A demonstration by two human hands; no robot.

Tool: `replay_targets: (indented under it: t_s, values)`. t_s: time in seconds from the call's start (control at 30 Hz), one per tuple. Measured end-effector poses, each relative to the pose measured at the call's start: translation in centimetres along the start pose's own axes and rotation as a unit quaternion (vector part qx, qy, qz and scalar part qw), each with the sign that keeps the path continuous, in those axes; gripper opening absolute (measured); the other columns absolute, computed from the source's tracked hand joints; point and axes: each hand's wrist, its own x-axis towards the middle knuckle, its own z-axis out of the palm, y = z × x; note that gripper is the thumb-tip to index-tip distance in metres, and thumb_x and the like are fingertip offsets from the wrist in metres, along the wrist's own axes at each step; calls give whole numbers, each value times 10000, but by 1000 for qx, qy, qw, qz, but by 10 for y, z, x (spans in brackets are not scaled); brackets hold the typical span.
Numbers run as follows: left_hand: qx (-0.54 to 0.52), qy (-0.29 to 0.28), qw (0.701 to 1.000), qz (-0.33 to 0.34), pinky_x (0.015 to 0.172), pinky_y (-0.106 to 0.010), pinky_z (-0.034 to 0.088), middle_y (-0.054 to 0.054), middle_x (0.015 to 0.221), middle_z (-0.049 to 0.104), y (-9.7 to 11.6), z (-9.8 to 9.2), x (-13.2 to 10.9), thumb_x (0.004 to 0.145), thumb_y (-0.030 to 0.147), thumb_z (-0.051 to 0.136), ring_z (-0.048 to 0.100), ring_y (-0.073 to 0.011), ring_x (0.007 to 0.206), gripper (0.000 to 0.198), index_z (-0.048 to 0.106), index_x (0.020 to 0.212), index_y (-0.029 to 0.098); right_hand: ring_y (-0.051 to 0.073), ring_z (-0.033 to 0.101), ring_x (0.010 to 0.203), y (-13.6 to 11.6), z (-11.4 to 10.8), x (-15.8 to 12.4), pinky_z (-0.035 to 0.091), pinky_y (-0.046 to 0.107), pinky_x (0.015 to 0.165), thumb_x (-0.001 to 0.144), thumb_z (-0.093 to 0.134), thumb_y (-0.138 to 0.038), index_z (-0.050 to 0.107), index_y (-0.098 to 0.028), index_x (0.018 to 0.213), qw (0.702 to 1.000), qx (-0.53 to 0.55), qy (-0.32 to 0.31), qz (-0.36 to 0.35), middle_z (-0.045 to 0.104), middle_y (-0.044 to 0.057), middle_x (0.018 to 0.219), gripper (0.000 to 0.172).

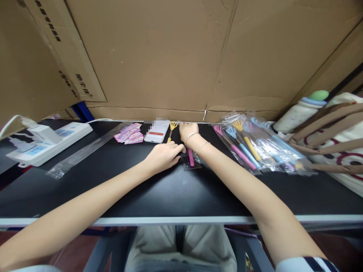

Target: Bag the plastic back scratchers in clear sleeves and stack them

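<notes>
A back scratcher with a magenta handle lies in a clear plastic bag at the middle of the desk. My right hand is closed over its far end, hiding the head. From the left, my left hand reaches in with curled fingers at the bag's left edge. What those fingers pinch is hidden. Just beyond my left hand lies a yellow back scratcher, its handle partly covered. To the right is a pile of bagged back scratchers in pink, blue and yellow.
A phone and pink printed cards lie left of my hands. Farther left are an empty clear sleeve and a power strip with plugs. A bottle and a bag stand right. Cardboard walls the back.
</notes>
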Motion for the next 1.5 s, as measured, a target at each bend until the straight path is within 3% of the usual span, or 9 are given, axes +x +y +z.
replay_targets:
  t_s: [0.13,0.27,0.4,0.53,0.8,0.9,1.23,1.37,1.5]
  values:
    - [0,-10,1000,0,673,-239,458,-26,923,662,-1,-1,0,870,179,520,621,-161,871,180,525,1048,203,307,664,977,12,1,-1,503,381,789,739,652,-105,529,-48,1146,1000,-2,8,30,670,239,1062,429]
    - [-13,-11,1000,-14,679,-244,462,-23,943,659,-2,0,-1,875,189,516,630,-163,862,183,513,1056,216,304,640,1035,42,3,2,502,365,806,766,658,-258,461,-80,1211,999,27,-7,29,650,220,1111,518]
    - [-52,-12,998,-35,705,-252,474,-11,986,662,-2,1,-2,884,204,499,637,-162,893,202,504,1085,229,237,678,817,77,10,1,529,314,665,771,622,-197,438,-122,1171,973,220,-57,35,685,158,993,447]
    - [-99,-10,994,-49,739,-250,485,-2,1014,665,-3,0,-2,896,231,493,637,-151,928,206,504,1102,236,130,601,523,99,19,-9,495,231,486,791,529,-53,391,-152,1123,889,438,-116,70,668,20,690,373]
    - [-112,2,992,-49,797,-265,494,-10,1047,666,-1,2,-2,880,183,492,626,-154,970,252,520,1127,222,123,666,642,101,32,-39,543,245,604,853,453,-41,433,-178,1040,687,710,-133,79,706,46,783,233]
    - [-102,7,993,-50,804,-266,495,-11,1051,671,0,2,-3,884,204,493,630,-155,962,274,517,1157,220,132,673,688,93,34,-45,540,252,638,861,423,-41,459,-165,969,639,754,-125,88,707,82,833,169]
    - [-37,61,997,-7,854,-290,483,-31,1084,661,1,4,-2,890,215,511,594,-177,1008,303,519,1192,204,117,639,882,77,34,-57,563,274,780,904,494,-159,465,-168,1067,680,726,-81,66,657,86,1056,166]
    - [-3,89,996,26,810,-276,477,-50,1067,653,6,0,0,900,206,510,581,-181,983,281,539,1178,180,118,640,865,71,39,-59,578,314,813,903,491,-150,469,-163,1044,676,731,-85,45,633,57,975,143]
    - [19,81,995,48,732,-260,459,-31,937,673,8,-1,1,905,248,535,587,-175,896,206,593,1093,187,107,625,752,68,43,-59,588,271,713,862,564,-158,462,-158,1077,705,704,-81,34,574,-4,816,238]
